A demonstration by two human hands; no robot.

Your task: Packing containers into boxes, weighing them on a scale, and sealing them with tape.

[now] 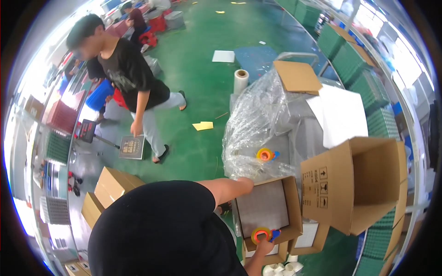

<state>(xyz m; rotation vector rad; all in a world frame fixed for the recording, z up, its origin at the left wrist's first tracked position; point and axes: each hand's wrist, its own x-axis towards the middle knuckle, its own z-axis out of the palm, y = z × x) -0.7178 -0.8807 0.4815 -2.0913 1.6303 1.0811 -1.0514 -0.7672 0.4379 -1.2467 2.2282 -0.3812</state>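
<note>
In my right hand (264,245), near the lower edge, is a tape dispenser (260,235) with a yellow-orange roll and a blue end; my fingers are closed on it. It is over the near edge of an open cardboard box (295,212), whose inside shows a flat grey-white sheet (263,205). My left hand (245,183) is at the box's far left corner, beside crumpled clear plastic wrap (251,110). Its fingers are hidden, so its grip does not show. A second tape dispenser (265,155), orange and blue, lies on the wrapped grey stack beyond the box.
A large open carton (328,193) stands tilted to the right, with white sheets (343,115) behind it. A roll of film (241,82) stands at the back. White tape cores (282,268) lie below. On the left, a person (133,76) walks by a platform scale (132,148).
</note>
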